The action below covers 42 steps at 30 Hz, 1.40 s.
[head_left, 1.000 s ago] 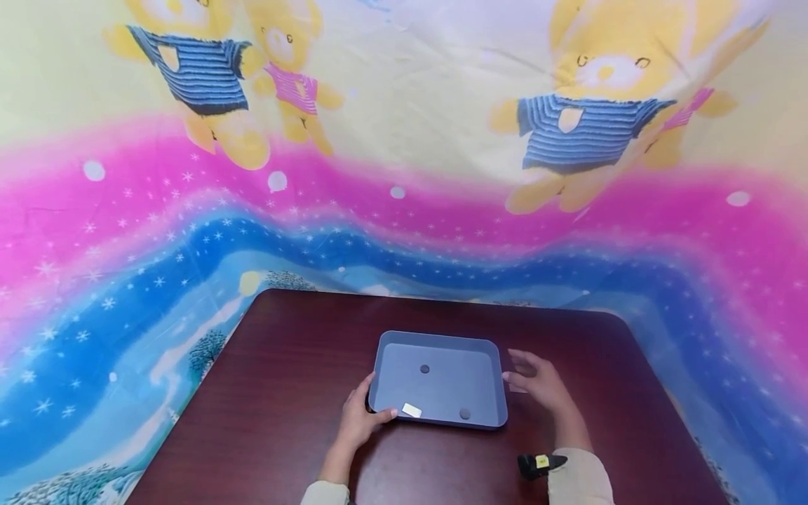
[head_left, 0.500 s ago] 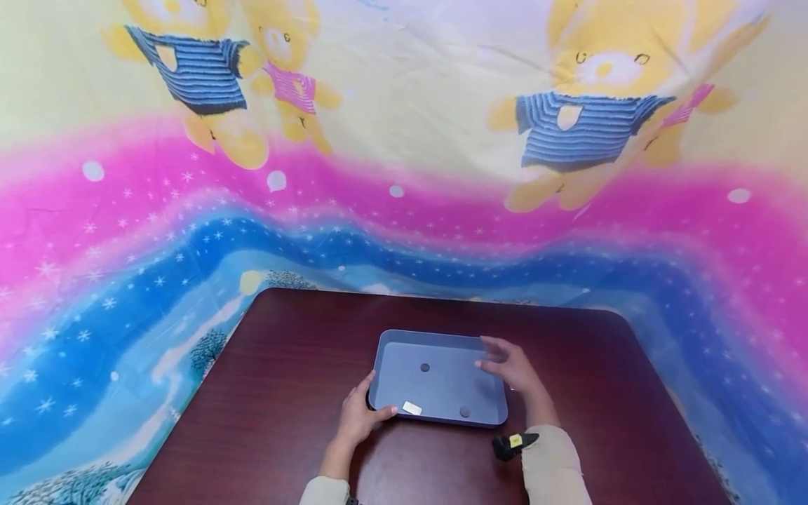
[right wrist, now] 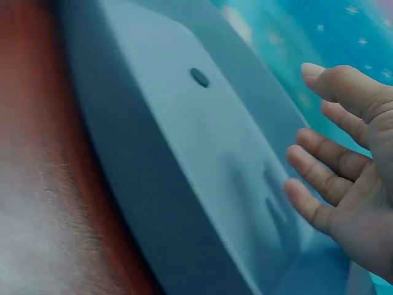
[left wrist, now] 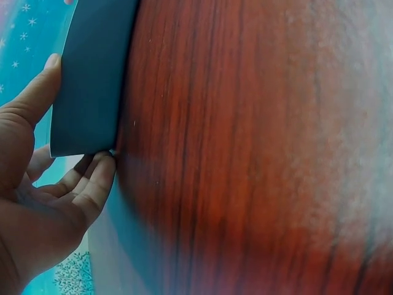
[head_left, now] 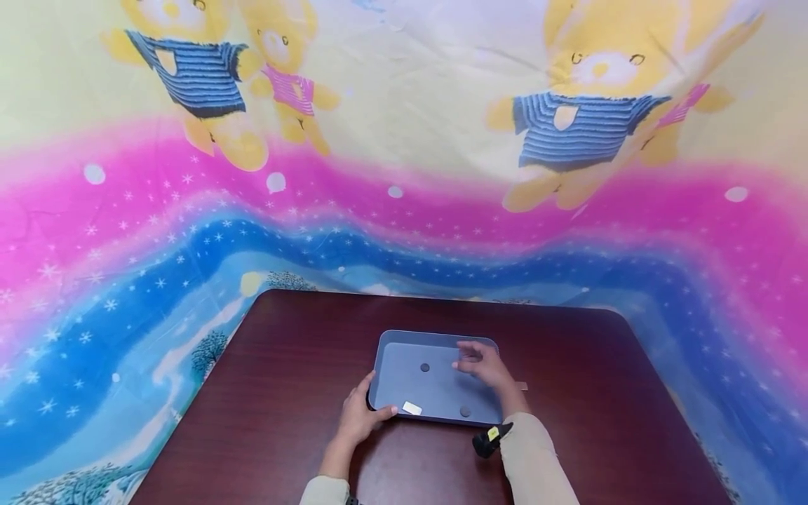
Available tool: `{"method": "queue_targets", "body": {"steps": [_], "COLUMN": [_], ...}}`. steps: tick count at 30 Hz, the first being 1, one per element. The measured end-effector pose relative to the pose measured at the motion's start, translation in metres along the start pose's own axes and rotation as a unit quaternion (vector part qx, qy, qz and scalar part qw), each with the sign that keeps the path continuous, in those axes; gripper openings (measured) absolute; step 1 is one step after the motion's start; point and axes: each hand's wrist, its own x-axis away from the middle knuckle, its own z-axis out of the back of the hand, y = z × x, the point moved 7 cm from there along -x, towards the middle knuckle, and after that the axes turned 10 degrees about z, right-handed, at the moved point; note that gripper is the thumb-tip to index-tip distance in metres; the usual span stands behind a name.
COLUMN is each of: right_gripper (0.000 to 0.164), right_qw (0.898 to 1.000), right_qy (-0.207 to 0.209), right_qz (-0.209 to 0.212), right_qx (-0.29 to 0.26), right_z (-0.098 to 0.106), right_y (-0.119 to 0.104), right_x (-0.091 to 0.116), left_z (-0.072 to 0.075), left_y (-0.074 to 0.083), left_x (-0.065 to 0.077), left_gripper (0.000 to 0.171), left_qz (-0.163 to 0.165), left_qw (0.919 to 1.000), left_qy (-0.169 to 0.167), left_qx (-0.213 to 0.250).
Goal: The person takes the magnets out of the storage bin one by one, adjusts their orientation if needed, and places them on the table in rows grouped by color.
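Observation:
A shallow blue-grey tray (head_left: 435,339) with raised walls sits on the table. My left hand (head_left: 360,417) grips its front left corner, thumb along the near rim and fingers round the side; the left wrist view shows that hand's fingertips (left wrist: 101,161) at the tray's bottom edge. Over the tray's right part hovers my right hand (head_left: 482,365), fingers spread and loosely bent, holding nothing. Inside the tray lie a small dark disc (head_left: 425,367), a greyer disc (head_left: 465,411) near the front right, and a small white rectangle (head_left: 412,408) by the front left wall.
Dark red-brown wood makes up the table (head_left: 303,351). A small pale flat piece (head_left: 522,386) lies on it just right of the tray, beside my right forearm. Behind the table hangs a cloth (head_left: 404,224) printed with bears and snowflakes.
My right hand has moved left, from beside the tray's right edge to above its inside. My left hand and the tray have stayed in place.

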Motion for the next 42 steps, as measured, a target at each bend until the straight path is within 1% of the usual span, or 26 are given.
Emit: {"method": "queue_targets", "body": {"steps": [3, 5, 10, 12, 18, 22, 26, 29, 37, 42], "right_gripper": [0.056, 0.055, 0.051, 0.05, 0.048, 0.045, 0.041, 0.039, 0.038, 0.037], "right_qw": [1.0, 1.0, 0.999, 0.999, 0.996, 0.994, 0.994, 0.994, 0.99, 0.986], "right_qy": [-0.006, -0.011, -0.033, -0.045, -0.077, -0.076, -0.052, -0.044, -0.051, -0.064], "right_qz": [0.02, 0.023, -0.008, -0.008, 0.026, 0.03, 0.021, 0.013, 0.015, 0.017], "right_qx": [0.0, 0.0, 0.01, 0.021, 0.044, 0.073, 0.095, 0.102, 0.132, 0.155], "right_z": [-0.009, -0.015, -0.028, -0.034, -0.056, -0.068, -0.071, -0.07, -0.073, -0.076], "right_y": [0.0, 0.0, 0.0, -0.001, -0.003, 0.001, 0.005, 0.005, 0.002, 0.001], "right_x": [-0.004, -0.007, -0.017, -0.02, -0.024, -0.025, -0.026, -0.026, -0.027, -0.026], "left_z": [0.0, 0.001, 0.001, 0.001, 0.001, 0.002, 0.003, 0.003, 0.004, 0.003], "left_y": [-0.001, -0.001, 0.0, 0.001, 0.0, 0.0, 0.0, 0.002, 0.005, 0.002], "left_x": [0.0, 0.0, -0.001, -0.002, -0.001, -0.002, -0.003, -0.004, -0.005, -0.005], "left_gripper": [0.091, 0.091, 0.092, 0.092, 0.09, 0.09, 0.09, 0.09, 0.089, 0.089], "left_qz": [0.006, 0.007, 0.009, 0.01, 0.008, 0.009, 0.003, 0.003, 0.001, 0.0], "left_qw": [1.0, 1.0, 1.0, 0.9999, 1.0, 1.0, 1.0, 1.0, 1.0, 0.9999], "left_qy": [0.001, 0.001, -0.001, 0.0, 0.0, 0.001, 0.001, 0.0, -0.001, -0.001], "left_qx": [0.002, 0.001, 0.002, 0.004, 0.002, 0.002, -0.002, 0.001, 0.01, 0.01]}}
